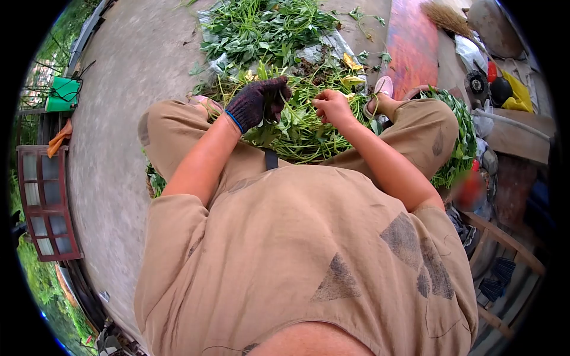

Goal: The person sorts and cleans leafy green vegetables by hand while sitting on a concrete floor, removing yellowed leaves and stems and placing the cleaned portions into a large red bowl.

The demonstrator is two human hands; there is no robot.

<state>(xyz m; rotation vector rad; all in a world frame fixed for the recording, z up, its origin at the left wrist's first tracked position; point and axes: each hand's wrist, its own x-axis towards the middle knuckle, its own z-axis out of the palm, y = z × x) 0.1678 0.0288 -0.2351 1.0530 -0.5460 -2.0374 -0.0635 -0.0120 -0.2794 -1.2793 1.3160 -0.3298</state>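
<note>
My left hand wears a dark knitted glove with a blue cuff. Its fingers are curled round leafy green stems, which hang below it. My right hand, bare, is a short way to the right with thumb and fingertips pressed together. Whatever it pinches, if anything, is too small to make out. Beneath both hands, between my knees, lies a heap of long green stems and leaves. A larger pile of leafy greens is spread on a plastic sheet just beyond.
A broom and a reddish board lie at the far right. More greens are beside my right knee. A wooden chair stands at the right, and a green box at the left beyond the concrete floor.
</note>
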